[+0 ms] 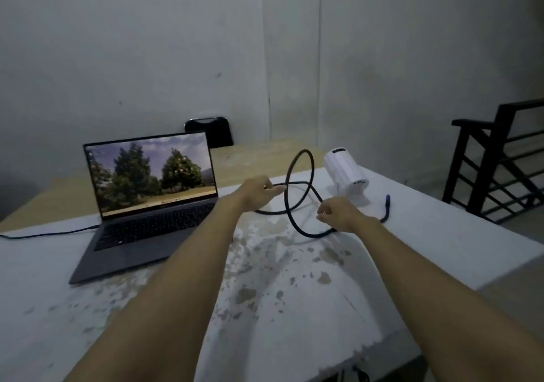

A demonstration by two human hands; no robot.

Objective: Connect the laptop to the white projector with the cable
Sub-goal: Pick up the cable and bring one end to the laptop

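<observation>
both hands grasp looped black cable (298, 172): left hand (256, 191) near laptop (153, 202), right hand (338, 213) near white projector (347, 174), likely untangling before plugging.

Cable (298, 202) end inside the left hand (255, 193) hidden, perhaps its plug; projector (347, 174) ports too small.

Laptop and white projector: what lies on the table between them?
In the head view, the looped black cable lies between laptop and white projector, held by the left hand and right hand.
</observation>
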